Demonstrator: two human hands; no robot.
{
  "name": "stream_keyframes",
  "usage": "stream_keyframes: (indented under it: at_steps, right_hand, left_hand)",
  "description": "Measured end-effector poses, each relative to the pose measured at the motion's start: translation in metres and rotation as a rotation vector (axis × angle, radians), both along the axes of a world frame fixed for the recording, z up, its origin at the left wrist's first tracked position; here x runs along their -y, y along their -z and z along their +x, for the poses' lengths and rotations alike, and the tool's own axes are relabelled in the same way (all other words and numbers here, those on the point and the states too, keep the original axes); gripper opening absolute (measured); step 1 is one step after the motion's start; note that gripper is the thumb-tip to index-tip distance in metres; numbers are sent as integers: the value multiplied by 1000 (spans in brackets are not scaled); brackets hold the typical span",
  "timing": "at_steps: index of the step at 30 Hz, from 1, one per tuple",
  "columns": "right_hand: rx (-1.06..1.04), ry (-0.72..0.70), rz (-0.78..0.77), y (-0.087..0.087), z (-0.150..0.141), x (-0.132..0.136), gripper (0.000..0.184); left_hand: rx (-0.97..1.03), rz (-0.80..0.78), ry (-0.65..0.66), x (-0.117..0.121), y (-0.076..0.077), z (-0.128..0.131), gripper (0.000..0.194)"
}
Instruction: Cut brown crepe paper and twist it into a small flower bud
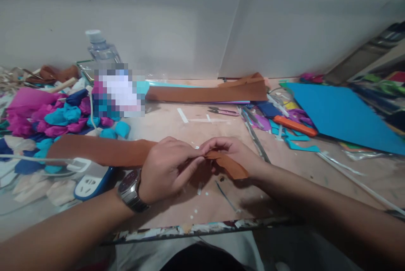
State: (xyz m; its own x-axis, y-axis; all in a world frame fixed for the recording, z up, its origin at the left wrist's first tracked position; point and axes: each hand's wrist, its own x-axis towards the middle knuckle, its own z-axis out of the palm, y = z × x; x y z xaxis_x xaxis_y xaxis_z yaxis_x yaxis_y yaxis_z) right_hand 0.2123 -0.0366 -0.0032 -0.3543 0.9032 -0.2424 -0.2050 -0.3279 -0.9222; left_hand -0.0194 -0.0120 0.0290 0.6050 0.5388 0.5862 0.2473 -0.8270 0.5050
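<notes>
Crumpled bundles (57, 115) lie at nine o'clock, the white-and-blue socket block (90, 184) at eight. From there the brown strip (107, 151) seems to run behind my left hand (167, 170), at seven, to six, where I pinch it. My right hand (232, 148), at five, pinches its folded end. I judge I'm shaping that fold; the next move calls for steady fingertips.

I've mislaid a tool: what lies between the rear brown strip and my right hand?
In the head view, pink-handled snips and thin white pieces lie between the rear brown strip and your right hand.
</notes>
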Motion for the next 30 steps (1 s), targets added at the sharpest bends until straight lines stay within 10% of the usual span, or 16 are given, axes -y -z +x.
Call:
stream_keyframes:
  at_steps: [13,19,24,30]
  right_hand:
    - [227,48,108,-12,-9,7,20]
    - [201,321,237,-13,10,-5,21]
    - [526,24,488,-32,12,3,38]
    - [646,-103,541,-29,6,7,14]
  left_hand:
    - [33,-497,-77,-3,0,0,16]
    - [-44,-614,-57,-9,4,1,16]
    - [-115,-565,2,-7,4,0,15]
    - [-182,-420,34,-5,4,0,13]
